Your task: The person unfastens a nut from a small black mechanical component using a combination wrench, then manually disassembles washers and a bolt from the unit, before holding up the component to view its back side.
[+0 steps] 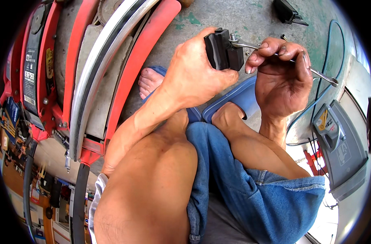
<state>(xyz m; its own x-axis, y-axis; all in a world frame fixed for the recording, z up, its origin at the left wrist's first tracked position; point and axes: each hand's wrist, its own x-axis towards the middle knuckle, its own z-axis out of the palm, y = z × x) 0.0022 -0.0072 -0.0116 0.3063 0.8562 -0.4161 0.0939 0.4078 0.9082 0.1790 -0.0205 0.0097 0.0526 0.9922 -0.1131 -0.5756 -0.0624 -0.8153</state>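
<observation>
In front of my knees, my left hand [195,71] grips a black blocky part [218,52] between thumb and fingers. A silver bolt [233,37] stands on the upper right side of that part. My right hand [281,83], its fingers smudged dark, is closed around a slim metal wrench [247,44]. One end of the wrench meets the bolt at its base; the other sticks out to the right past my fingers. The fingers partly cover the middle of the wrench.
Red metal frames [141,61] and a curved silver rail [97,69] stand at the left. A similar black part [286,12] lies on the concrete floor at the far right. A blue hose [327,61] loops near a grey panel [343,150]. Blue slippers [244,95] are on my feet.
</observation>
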